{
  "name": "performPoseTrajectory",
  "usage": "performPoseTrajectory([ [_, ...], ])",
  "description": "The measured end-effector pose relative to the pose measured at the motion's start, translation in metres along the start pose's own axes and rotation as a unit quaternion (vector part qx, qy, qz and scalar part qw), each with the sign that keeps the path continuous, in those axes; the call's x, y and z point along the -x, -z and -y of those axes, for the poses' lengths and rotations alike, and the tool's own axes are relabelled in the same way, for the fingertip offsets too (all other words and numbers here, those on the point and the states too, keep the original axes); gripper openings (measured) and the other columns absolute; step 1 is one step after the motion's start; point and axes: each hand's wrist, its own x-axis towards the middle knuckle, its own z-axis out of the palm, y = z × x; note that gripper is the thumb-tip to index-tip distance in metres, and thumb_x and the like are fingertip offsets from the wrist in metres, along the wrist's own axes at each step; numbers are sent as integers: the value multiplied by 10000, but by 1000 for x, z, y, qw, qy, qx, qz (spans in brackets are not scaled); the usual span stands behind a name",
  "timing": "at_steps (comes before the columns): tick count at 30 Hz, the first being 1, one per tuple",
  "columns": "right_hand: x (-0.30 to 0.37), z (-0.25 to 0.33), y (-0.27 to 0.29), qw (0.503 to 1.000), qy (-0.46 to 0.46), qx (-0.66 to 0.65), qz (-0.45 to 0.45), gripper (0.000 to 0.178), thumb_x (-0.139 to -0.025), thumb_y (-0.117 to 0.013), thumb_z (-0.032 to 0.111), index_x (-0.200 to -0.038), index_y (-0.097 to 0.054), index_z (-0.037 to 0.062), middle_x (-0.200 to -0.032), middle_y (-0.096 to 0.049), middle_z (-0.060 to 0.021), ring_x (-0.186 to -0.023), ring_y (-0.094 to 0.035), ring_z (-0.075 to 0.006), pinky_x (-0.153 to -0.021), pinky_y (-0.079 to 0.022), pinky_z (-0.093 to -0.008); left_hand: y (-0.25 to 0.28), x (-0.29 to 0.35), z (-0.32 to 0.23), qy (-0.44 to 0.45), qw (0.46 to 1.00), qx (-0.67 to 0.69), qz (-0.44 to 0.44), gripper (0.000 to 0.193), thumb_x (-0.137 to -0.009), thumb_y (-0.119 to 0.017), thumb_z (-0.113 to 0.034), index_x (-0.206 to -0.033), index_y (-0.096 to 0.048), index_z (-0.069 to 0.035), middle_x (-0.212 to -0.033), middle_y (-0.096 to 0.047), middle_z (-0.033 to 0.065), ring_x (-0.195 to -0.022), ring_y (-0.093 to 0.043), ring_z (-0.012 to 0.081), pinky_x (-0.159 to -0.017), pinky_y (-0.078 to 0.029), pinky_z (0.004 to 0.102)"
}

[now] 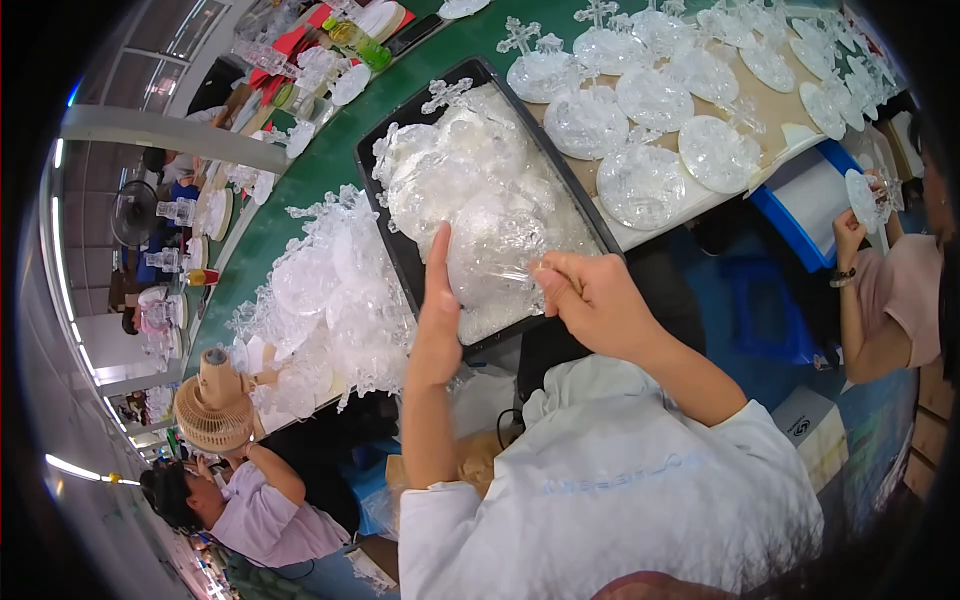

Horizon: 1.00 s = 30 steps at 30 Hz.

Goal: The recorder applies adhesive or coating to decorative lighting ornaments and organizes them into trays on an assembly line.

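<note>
A clear, round, shiny plastic piece (pixel 492 245) lies uppermost over a black tray (pixel 385 235) heaped with similar see-through pieces and white granules. My right hand (pixel 600 300) is closed at the round piece's right side, thumb and bent fingers pinching a clear part of it. Along its left edge stands my left hand (pixel 435 320), fingers stretched out and seen edge-on, close to or touching the rim. Whatever lies behind the left palm is hidden. At the tray's far corner rests a clear cross-shaped end (pixel 447 94).
More clear pieces are piled (pixel 330 300) left of the tray. Round clear discs (pixel 640 187) with crosses stand on a brown board at far right. A beige fan (pixel 216 400) is at left. One person (pixel 255 500) sits left; another (pixel 885 290) works at right beside a blue bin (pixel 795 205).
</note>
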Motion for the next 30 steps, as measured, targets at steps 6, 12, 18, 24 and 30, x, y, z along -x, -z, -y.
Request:
performPoseTrajectory([
  [6,-9,2,-3,999,16,9,36,258,-1017,-520,191,-942,-670,-5,-628,-578,-11,-510,-441,-56,-485,-374,-249,3,-7,-3,30,999,13,-28,832,-968,-411,-558,-1569,-111,-66,-1615,-204,134,-1482,-213,276,-1198,-174,398],
  [12,-24,2,7,974,-141,-163,67,278,-1028,-519,236,-1061,-671,6,-622,-576,-13,-439,-412,-39,-406,-306,-206,4,-7,-6,-6,1000,0,20,774,-1001,-346,-515,-1565,-122,-34,-1617,-205,124,-1498,-165,267,-1206,-130,388],
  [18,-39,0,17,947,-179,-255,76,274,-1026,-516,235,-997,-650,-2,-601,-576,-30,-382,-377,-46,-369,-275,-204,14,-15,-15,-135,984,73,-86,527,-1038,-369,-297,-1478,-350,-9,-1539,-357,163,-1441,-318,253,-1170,-242,379],
  [24,-53,11,33,919,-192,-339,60,245,-1017,-509,197,-1019,-642,-8,-597,-573,-21,-374,-371,-27,-334,-264,-179,15,-18,-14,-111,953,-76,-273,193,-1010,-509,-144,-957,-638,-11,-724,-595,20,-665,-500,56,-608,-397,242],
  [30,-48,10,37,887,-225,-401,48,242,-1022,-492,218,-962,-619,21,-619,-557,-3,-380,-367,-12,-309,-231,-163,19,-7,-25,62,927,-308,-206,281,-986,-583,-166,-758,-636,-10,-699,-612,49,-578,-495,81,-568,-415,268],
])
